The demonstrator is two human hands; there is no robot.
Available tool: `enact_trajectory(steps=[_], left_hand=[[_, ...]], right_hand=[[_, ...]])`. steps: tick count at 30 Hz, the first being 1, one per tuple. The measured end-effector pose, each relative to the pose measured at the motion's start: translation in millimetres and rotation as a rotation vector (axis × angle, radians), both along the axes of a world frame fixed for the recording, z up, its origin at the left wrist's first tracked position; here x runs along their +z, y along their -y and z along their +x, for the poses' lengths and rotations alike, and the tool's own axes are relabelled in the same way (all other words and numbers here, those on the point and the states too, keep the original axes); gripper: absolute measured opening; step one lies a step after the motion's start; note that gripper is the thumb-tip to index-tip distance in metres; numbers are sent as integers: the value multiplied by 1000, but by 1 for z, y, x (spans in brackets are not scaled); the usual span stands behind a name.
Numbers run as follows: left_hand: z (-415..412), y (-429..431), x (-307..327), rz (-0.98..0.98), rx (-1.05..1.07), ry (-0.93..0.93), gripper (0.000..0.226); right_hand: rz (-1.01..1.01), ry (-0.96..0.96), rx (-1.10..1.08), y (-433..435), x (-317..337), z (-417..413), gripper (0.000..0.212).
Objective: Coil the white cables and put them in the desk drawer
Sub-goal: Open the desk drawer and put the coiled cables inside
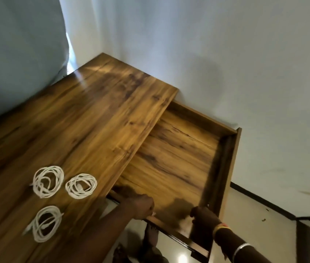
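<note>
three coiled white cables (pixel 81 186) flat on desk top (pixel 74 120), beside open drawer (pixel 178 149), not in it, left hand (pixel 142 206) curled over drawer's near rim, right hand (pixel 204 216) gripping same rim at corner, both blurred

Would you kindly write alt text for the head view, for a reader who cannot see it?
The left hand and right hand grip the front edge of the open wooden drawer. Three coiled white cables lie on the desk top beside it, none in the drawer yet.

Soft light from upper left, overall motion blur, glare spot on floor (pixel 183 258).
</note>
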State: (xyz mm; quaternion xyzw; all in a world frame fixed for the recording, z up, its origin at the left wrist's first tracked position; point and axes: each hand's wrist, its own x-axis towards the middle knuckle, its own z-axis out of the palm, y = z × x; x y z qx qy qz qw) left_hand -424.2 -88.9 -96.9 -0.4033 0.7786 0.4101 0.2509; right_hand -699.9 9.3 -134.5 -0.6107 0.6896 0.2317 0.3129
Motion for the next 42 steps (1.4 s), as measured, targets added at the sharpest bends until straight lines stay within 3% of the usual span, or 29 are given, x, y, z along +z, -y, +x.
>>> enact_trajectory(steps=[1, 4, 10, 11, 13, 15, 20, 25, 27, 29, 33, 37, 42], left_hand=[[-3, 1, 0, 0, -7, 6, 36], [-20, 9, 1, 10, -74, 81, 39], [-42, 23, 1, 84, -164, 202, 32], [-42, 23, 1, 81, -159, 208, 28], [-38, 27, -1, 62, -63, 206, 25], [-32, 36, 6, -19, 16, 177, 27], [-8, 75, 25, -284, 260, 11, 35], [48, 86, 46, -392, 689, -247, 28], [79, 86, 60, -480, 816, -351, 27], [113, 91, 69, -544, 887, -322, 27], [190, 93, 75, -619, 975, -130, 27], [232, 89, 81, -645, 1047, -101, 26], [247, 86, 79, -645, 1069, -114, 31]], right_hand=[[-21, -11, 45, -3, -3, -5, 68], [9, 17, 100, -1, -3, -8, 33], [37, -120, 401, 14, -7, -13, 31], [25, -77, 329, 17, -10, -11, 33], [-48, -26, 229, 24, -11, -7, 40], [-66, -46, 422, 39, -7, -3, 46], [-233, 108, 122, 115, 16, 29, 38], [-482, 449, 74, 192, 58, 132, 23], [-468, 587, 121, 209, 75, 185, 24], [-363, 694, 168, 216, 87, 229, 25], [-211, 702, 392, 217, 82, 300, 35], [-187, 602, 597, 212, 72, 338, 48], [-156, 526, 740, 216, 66, 355, 48]])
